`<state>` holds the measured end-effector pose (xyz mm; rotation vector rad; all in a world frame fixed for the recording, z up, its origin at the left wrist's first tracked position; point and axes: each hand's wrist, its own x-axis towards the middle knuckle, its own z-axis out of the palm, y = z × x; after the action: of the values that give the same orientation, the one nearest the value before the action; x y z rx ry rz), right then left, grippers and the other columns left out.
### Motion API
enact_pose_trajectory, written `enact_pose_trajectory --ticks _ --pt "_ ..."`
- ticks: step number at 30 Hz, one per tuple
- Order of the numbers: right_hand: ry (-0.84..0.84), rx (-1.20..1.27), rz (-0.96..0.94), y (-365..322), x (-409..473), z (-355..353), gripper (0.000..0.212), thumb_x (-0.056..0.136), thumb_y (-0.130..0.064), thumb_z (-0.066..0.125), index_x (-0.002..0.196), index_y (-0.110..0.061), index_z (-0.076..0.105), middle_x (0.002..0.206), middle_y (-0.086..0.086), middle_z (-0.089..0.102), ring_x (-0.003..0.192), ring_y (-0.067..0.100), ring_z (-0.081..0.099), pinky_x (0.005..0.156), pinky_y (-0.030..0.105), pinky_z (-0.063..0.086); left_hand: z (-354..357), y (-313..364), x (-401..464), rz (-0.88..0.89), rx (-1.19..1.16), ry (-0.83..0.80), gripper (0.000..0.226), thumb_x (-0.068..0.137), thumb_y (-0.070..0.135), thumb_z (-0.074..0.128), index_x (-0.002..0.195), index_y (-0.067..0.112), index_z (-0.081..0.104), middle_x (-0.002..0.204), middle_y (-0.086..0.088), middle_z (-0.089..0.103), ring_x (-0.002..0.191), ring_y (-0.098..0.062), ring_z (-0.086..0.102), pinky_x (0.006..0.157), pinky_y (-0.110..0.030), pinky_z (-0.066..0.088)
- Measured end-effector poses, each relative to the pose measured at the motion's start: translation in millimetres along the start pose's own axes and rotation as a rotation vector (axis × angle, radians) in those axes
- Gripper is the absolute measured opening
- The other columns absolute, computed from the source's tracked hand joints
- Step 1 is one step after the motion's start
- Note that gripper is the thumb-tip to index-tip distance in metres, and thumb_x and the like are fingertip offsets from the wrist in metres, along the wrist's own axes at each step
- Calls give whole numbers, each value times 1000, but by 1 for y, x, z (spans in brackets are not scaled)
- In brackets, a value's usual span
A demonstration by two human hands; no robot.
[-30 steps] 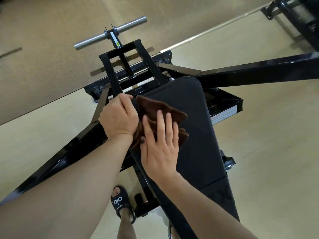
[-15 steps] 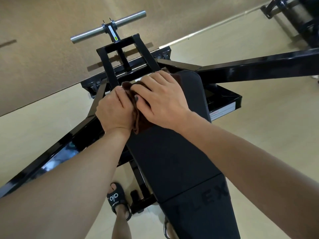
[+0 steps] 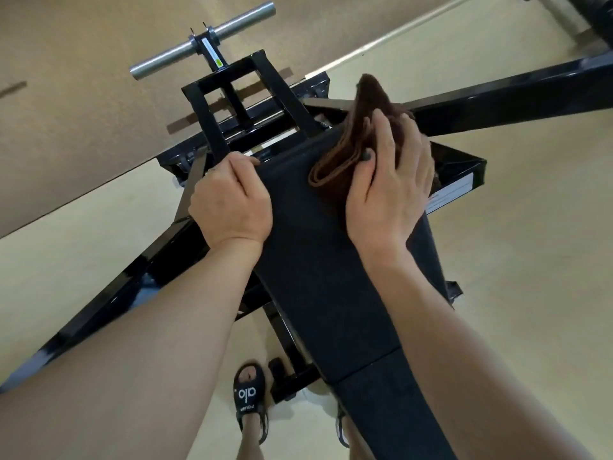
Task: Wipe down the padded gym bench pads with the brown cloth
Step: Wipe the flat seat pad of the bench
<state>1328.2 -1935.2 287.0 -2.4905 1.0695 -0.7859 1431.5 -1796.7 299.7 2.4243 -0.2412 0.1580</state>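
Note:
A long black padded bench pad (image 3: 318, 260) runs from the lower right up to the middle of the view. My left hand (image 3: 232, 200) grips the pad's upper left edge, fingers curled over its top corner. My right hand (image 3: 391, 184) presses the folded brown cloth (image 3: 351, 144) onto the pad's upper right part, fingers fairly straight over it. A corner of the cloth sticks up past the top of the pad. A second, lower pad section (image 3: 391, 403) joins below a seam.
The black steel frame (image 3: 238, 104) rises behind the pad, with a silver bar (image 3: 202, 41) on top. Black frame arms (image 3: 517, 94) stretch left and right. My sandalled foot (image 3: 248, 396) stands on the pale floor beside the bench base.
My right hand slid the cloth from the pad's upper left to its upper right. My left hand stayed gripping the left edge.

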Motion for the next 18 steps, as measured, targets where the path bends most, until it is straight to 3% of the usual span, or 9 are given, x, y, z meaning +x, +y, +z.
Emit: enact_pose_trajectory --ticks 3,7,9,12,13,15,16,18 --pt "-25 4 119 -15 -77 3 49 108 -27 39 157 -25 45 166 10 35 156 32 26 128 51 20 -1 0 3 10 13 -30 50 102 31 28 93 22 77 80 -3 72 77 -27 65 63 -36 46" --pt "-116 32 96 -28 -170 0 48 109 -30 35 157 -29 41 166 12 34 158 32 23 127 56 21 -9 8 5 28 72 -147 53 108 32 25 103 17 75 89 -1 68 82 -20 61 68 -31 40" --pt "-55 25 137 -41 -162 6 47 109 -28 38 155 -27 46 165 11 37 157 33 27 129 54 17 -18 10 12 2 62 -331 54 111 38 22 113 17 71 102 -1 67 91 -14 59 78 -29 40" --pt "38 32 298 -89 -116 20 50 108 -30 37 156 -22 45 166 10 36 157 33 25 131 50 11 -42 9 30 -138 -122 -785 60 109 53 13 123 27 66 118 -1 68 110 -15 62 94 -30 47" --pt "27 37 283 -103 -109 24 51 108 -32 35 157 -21 44 167 11 34 157 34 25 130 51 11 -48 6 33 -122 -127 -896 60 109 53 12 117 29 67 110 0 70 104 -12 64 88 -28 49" --pt "-6 28 123 -117 -111 30 51 108 -36 35 156 -21 46 167 11 35 156 35 27 129 52 13 -55 2 35 -54 -98 -955 59 109 53 15 102 31 68 95 3 70 91 -9 64 77 -27 49" --pt "-10 15 19 -116 -118 33 50 108 -38 38 154 -22 51 165 12 38 155 36 30 128 53 15 -56 1 33 -59 -82 -940 57 107 57 18 101 32 69 95 4 69 91 -9 63 79 -28 49" --pt "24 -23 -129 -105 -126 35 45 107 -43 47 145 -22 61 160 13 46 151 38 38 126 54 22 -51 0 32 -54 -23 -889 61 101 64 21 117 31 68 113 -1 69 107 -19 63 97 -38 49"
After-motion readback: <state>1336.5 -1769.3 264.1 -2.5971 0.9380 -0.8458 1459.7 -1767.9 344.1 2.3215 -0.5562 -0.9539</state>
